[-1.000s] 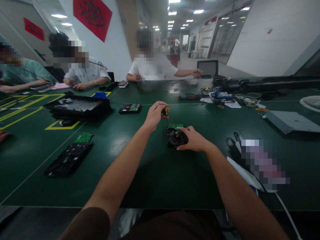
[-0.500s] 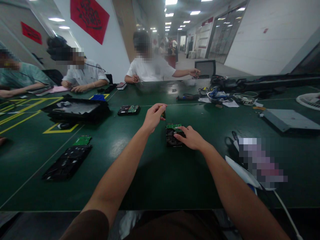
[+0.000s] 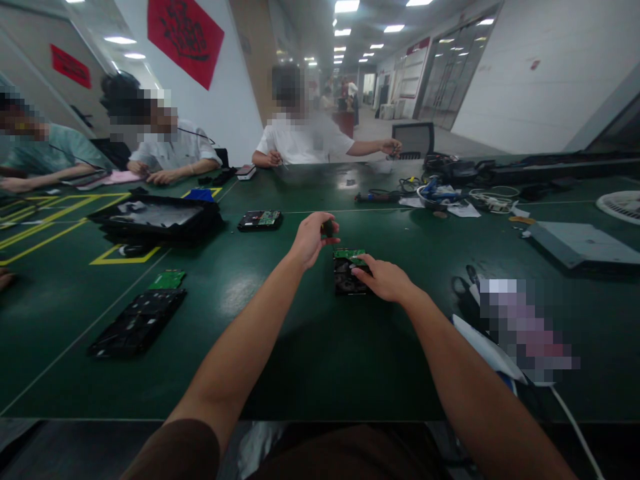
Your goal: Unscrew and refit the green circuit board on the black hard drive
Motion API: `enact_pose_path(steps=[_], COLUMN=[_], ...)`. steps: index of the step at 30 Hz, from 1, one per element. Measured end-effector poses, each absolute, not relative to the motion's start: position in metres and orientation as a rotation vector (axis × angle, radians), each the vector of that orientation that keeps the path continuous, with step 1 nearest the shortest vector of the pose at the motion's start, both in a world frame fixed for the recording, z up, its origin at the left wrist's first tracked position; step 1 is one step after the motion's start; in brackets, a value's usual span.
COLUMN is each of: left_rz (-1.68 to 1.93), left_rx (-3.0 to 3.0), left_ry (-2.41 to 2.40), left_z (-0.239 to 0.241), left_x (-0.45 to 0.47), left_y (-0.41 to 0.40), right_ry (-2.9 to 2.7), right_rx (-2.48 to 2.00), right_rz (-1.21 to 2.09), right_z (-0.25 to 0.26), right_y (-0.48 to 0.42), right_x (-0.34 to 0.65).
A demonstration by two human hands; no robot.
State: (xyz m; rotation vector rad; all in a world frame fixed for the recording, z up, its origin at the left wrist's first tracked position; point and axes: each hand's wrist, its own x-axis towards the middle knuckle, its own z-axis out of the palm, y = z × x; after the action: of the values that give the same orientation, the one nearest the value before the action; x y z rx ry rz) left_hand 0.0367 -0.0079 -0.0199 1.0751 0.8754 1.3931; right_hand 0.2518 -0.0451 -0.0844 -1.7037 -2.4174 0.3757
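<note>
In the middle of the table lies a black hard drive (image 3: 346,279) with a green circuit board (image 3: 345,253) along its far end. My left hand (image 3: 313,240) is closed around the handle of a screwdriver (image 3: 329,229), held upright at the drive's far left corner. The thin shaft points down toward the board; whether its tip touches a screw is too small to tell. My right hand (image 3: 385,277) grips the drive from the right, thumb and forefinger reaching over its top and the board's edge.
Another hard drive (image 3: 137,323) and a loose green board (image 3: 167,279) lie at left. A third drive (image 3: 260,220) sits farther back, beside a black tray (image 3: 160,223). On the right are a grey metal box (image 3: 583,240), cables (image 3: 440,190) and a white cord (image 3: 575,423). People sit across the table.
My left hand's fingers have shifted around the screwdriver handle, with the lower fingers more extended. My right hand stays on the drive. The whole view has moved slightly.
</note>
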Motion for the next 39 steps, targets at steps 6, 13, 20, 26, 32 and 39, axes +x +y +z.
enact_pose_path(steps=[6, 13, 20, 26, 32, 39], left_rz=[1.423, 1.427, 1.469, 1.424, 1.438, 1.433], left_rx=[1.071, 1.096, 1.108, 1.171, 1.143, 1.172], left_ry=[0.891, 0.943, 1.021, 1.005, 0.969, 1.009], left_z=[-0.021, -0.02, -0.023, -0.019, -0.02, -0.02], left_x=[0.036, 0.034, 0.033, 0.037, 0.041, 0.038], left_y=[-0.004, -0.004, 0.001, -0.007, -0.008, -0.006], right_ry=[-2.423, -2.409, -2.415, -2.411, -2.41, -2.407], right_rx=[-1.72, -1.699, -1.711, -1.721, -1.717, -1.722], right_rz=[0.37, 0.346, 0.358, 0.357, 0.359, 0.348], right_z=[-0.081, -0.083, -0.082, -0.08, -0.08, -0.081], right_y=[-0.046, -0.045, -0.046, -0.047, -0.047, -0.047], right_x=[0.251, 0.252, 0.251, 0.25, 0.25, 0.25])
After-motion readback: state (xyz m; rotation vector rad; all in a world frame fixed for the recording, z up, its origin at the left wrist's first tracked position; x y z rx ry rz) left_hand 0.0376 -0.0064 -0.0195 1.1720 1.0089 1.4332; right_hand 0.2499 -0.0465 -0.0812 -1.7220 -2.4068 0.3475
